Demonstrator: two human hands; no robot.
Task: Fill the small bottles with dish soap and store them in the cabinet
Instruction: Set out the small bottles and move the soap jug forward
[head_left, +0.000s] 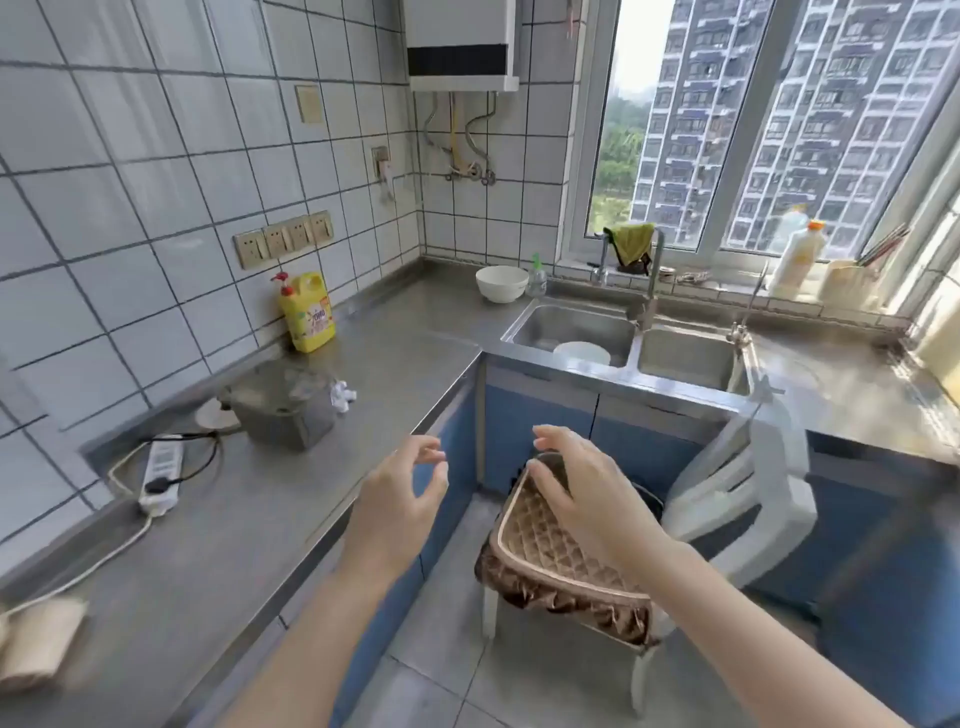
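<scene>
Head view: yellow dish soap jug (308, 313) on steel counter (249, 499); hands empty.

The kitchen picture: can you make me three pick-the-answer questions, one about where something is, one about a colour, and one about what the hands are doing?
1. Where is the white bowl?
A. on the counter left of the sink
B. on the chair
C. on the windowsill

2. What colour is the big soap jug?
A. blue
B. yellow
C. green

3. What are the left hand and right hand holding?
A. a bottle
B. a cloth
C. nothing

Answers: 1 A, it sits on the steel top beside the basin. 2 B, its body is yellow with a red pump. 3 C, both hands hover with fingers loose.
</scene>
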